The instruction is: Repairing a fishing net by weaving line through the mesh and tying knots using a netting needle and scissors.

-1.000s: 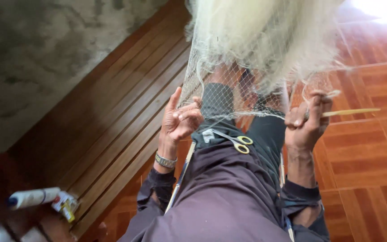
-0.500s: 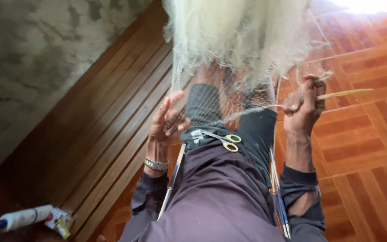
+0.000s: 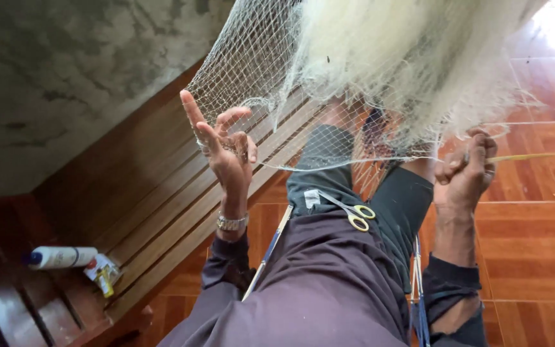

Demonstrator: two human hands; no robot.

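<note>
White netting [image 3: 380, 71] drapes over the open left hand [image 3: 226, 151]; right hand [image 3: 464, 173] pinches a yellow needle [image 3: 521, 157].

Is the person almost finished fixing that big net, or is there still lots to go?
Hard to say what is already mended: the mesh looks alike all over. Right now the left hand lifts the net with spread fingers, and the right hand grips a thin yellow netting needle, with the edge line stretched between them. The scissors lie unused on the lap. A big heap of net hangs bunched above, so probably lots is left.
</note>
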